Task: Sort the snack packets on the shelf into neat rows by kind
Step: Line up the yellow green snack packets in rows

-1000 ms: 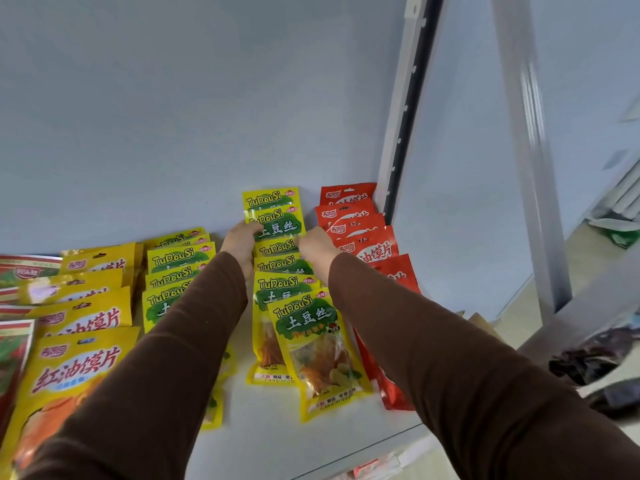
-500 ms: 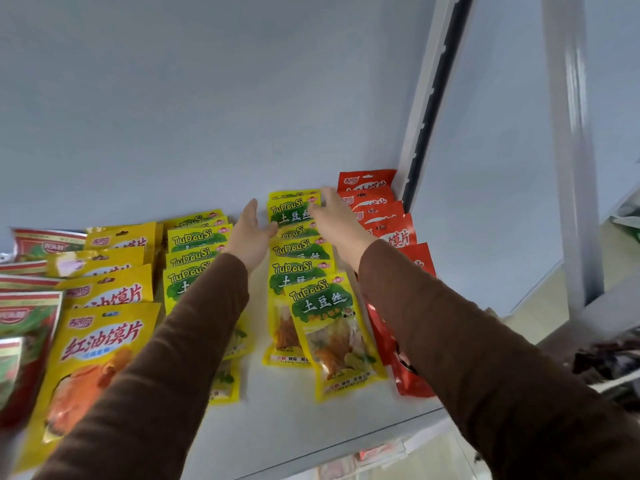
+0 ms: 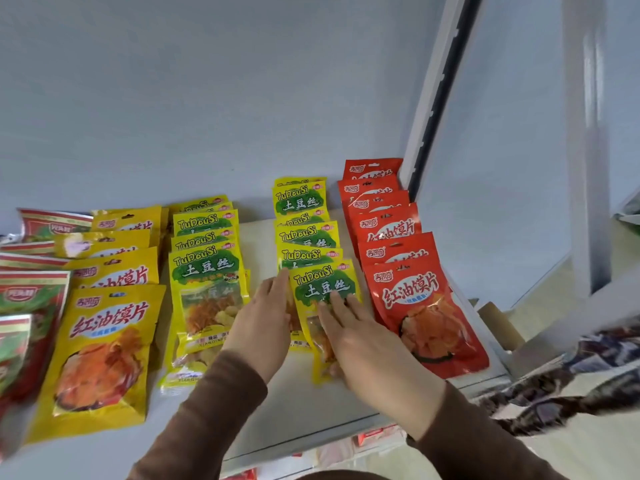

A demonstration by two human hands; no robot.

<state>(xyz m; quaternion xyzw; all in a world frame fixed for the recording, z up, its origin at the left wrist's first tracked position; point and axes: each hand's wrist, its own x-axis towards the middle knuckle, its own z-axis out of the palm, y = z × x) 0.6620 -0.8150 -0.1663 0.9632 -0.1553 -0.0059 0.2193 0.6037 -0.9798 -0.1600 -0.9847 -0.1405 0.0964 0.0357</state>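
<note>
Snack packets lie in rows on a white shelf (image 3: 304, 407). A row of yellow-green TuDouSi packets (image 3: 304, 233) runs back from its front packet (image 3: 320, 284). My right hand (image 3: 356, 337) lies flat on that front packet with straight fingers. My left hand (image 3: 265, 320) has its straight fingers against the packet's left edge. A second TuDouSi row (image 3: 206, 268) lies to the left, a row of red packets (image 3: 415, 292) to the right. Yellow packets (image 3: 104, 344) with red lettering lie further left.
Red-and-green packets (image 3: 24, 306) sit at the far left edge. A white upright post (image 3: 433, 95) with a dark slot bounds the shelf on the right. Beyond it, dark packets (image 3: 571, 375) lie on a lower surface. More goods show under the shelf's front edge.
Both hands have drawn back from the rear of the middle TuDouSi row to its front packet. The view has shifted, showing more of the left rows.
</note>
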